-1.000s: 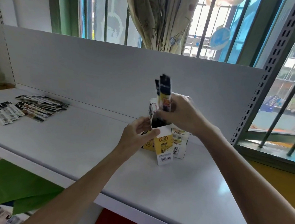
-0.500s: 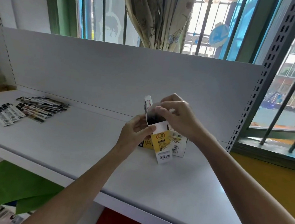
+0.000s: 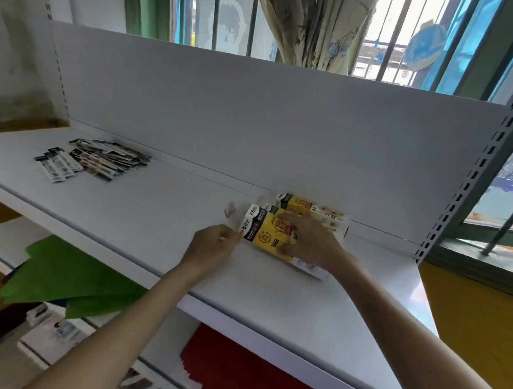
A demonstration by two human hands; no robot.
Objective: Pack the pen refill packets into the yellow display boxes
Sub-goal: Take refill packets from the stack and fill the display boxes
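A yellow display box lies flat on the white shelf, its open end and a blurred white flap pointing left. My right hand lies on top of it, fingers spread and pressing down. The fingertips of my left hand pinch the box's left end, just below the flap. A second yellow display box lies right behind the first, against the back panel. Several loose pen refill packets sit in a pile at the far left of the shelf.
The white back panel closes off the shelf behind. A perforated grey upright stands at the right end. Below the shelf lie green paper, a red sheet stack and a white box.
The box stood upright with packets sticking out of its top. The packets went down inside, and the box now lies flat beside the other one. The view has tilted down.
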